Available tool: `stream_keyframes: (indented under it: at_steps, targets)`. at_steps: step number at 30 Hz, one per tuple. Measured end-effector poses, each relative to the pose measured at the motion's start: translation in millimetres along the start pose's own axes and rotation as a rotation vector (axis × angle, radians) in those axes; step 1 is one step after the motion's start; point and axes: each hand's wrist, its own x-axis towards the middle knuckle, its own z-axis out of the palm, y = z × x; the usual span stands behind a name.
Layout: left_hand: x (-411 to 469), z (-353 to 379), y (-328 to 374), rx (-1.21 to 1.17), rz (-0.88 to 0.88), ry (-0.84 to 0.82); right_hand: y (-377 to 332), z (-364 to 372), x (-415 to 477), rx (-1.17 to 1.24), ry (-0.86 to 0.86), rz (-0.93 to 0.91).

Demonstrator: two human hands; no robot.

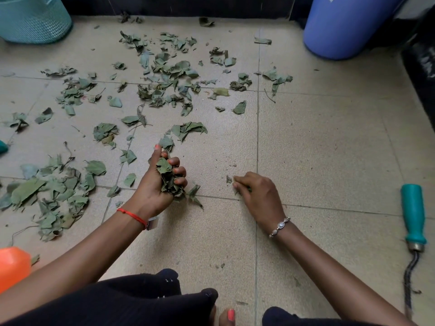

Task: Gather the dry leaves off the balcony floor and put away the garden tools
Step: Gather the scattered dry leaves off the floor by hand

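Dry green leaves (164, 74) lie scattered over the beige tiled balcony floor (317, 149), thickest at the back middle and in a heap at the left (51, 191). My left hand (160, 182) is palm up and grips a bunch of leaves (168, 177) just above the floor. To its right, my right hand (259, 194) is low on the tiles, its fingertips pinching small leaf bits (229, 179). A garden tool with a teal handle (413, 212) and a dark metal shaft lies on the floor at the far right.
A teal mesh basket (33, 17) stands at the back left and a blue barrel (346, 24) at the back right. An orange plastic thing (13, 264) sits at the lower left edge. My knees in dark cloth and my toes fill the bottom.
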Motion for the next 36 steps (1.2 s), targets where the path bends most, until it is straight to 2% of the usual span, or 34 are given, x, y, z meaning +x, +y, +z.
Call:
stream_keyframes:
  at_steps: [3, 5, 8, 15, 20, 24, 27, 30, 33, 36]
  targets:
    - [-0.4, -1.3, 1.1, -0.002, 0.001, -0.008, 0.3, -6.2, -0.5, 0.100, 0.101, 0.074]
    - [-1.5, -2.4, 2.5, -0.009, 0.001, -0.008, 3.5, -10.6, -7.5, 0.065, 0.185, 0.115]
    - [-1.9, -5.5, 3.6, -0.017, 0.006, -0.002, 3.9, -6.4, -23.5, -0.019, 0.158, 0.138]
    - [-3.5, -5.8, 2.8, -0.006, 0.002, -0.001, -3.7, 19.1, -12.0, -0.111, 0.188, -0.054]
    - [-4.0, -4.2, 2.5, 0.006, 0.007, 0.006, 2.6, 9.9, 21.3, 0.095, 0.162, 0.002]
    - [-4.4, -5.1, 1.9, 0.009, 0.001, 0.006, 9.0, 8.4, 29.2, -0.088, 0.187, -0.063]
    - [-4.7, -5.3, 1.0, 0.009, -0.006, 0.010, -0.4, 19.3, 31.3, -0.346, 0.159, -0.059]
    - [-5.2, -5.7, 1.6, 0.006, 0.004, 0.008, -12.0, 28.8, 36.4, -0.576, 0.128, -0.161]
    - [-5.0, -7.2, 5.4, 0.001, 0.010, 0.011, -13.9, 38.0, 40.9, -0.537, 0.014, -0.294]
    - [-4.7, -11.3, 9.3, 0.007, 0.025, 0.025, -22.7, 46.7, 36.5, -0.452, 0.063, -0.363]
